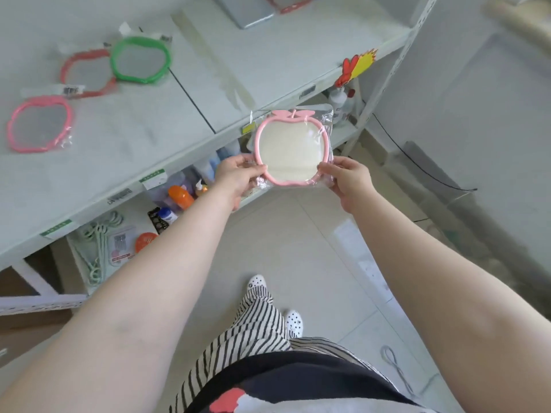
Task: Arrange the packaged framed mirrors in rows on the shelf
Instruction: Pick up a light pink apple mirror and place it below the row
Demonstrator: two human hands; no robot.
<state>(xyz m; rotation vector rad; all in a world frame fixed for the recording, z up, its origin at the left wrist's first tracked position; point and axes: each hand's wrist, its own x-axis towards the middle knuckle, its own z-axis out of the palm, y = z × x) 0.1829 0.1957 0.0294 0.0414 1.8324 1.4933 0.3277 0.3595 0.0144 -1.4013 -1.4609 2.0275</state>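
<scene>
I hold a pink apple-shaped framed mirror (290, 147) in a clear plastic bag, in the air just in front of the shelf's front edge. My left hand (237, 177) grips its lower left rim and my right hand (347, 178) grips its lower right rim. On the white shelf (185, 93) to the left lie three packaged mirrors: a green-framed one (140, 59), a red-framed one (88, 73) partly under the green one, and a pink-framed one (40, 123) nearest the front.
At the shelf's back lie a grey flat item (247, 10) and part of another red frame (289, 3). Lower shelves hold bottles (180, 196), hangers (98, 242) and small packets. A yellow-and-red price tag (357, 67) sticks out at the shelf's right end. The shelf post (384, 76) stands right.
</scene>
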